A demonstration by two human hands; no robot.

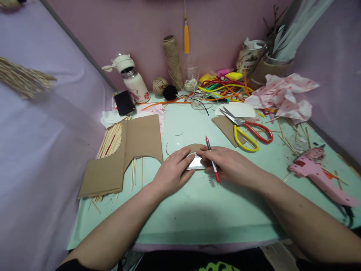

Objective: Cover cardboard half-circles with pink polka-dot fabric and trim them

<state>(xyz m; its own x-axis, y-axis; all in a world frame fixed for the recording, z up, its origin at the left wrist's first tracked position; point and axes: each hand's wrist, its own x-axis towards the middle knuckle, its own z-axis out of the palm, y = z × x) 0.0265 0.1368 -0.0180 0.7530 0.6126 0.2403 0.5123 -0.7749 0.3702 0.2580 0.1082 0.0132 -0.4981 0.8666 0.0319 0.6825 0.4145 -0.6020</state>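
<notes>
A curved piece of cardboard (194,146) lies at the middle of the table, with a shiny flat ruler-like piece (196,162) on it. My left hand (174,170) rests on the left end of both, its fingers spread and pressing down. My right hand (225,164) is closed around a red-and-dark pen (212,159), which leans with its red cap end toward me. The fingertips of my right hand touch the right end of the shiny piece. Part of the cardboard is hidden under my hands.
Cut cardboard (143,137) covers thin sticks at the left. Scissors (249,133) lie at the right, beyond my right hand, and a pink glue gun (321,173) is farther right. A bottle (137,86), twine roll (172,60) and colourful strips (225,88) line the back.
</notes>
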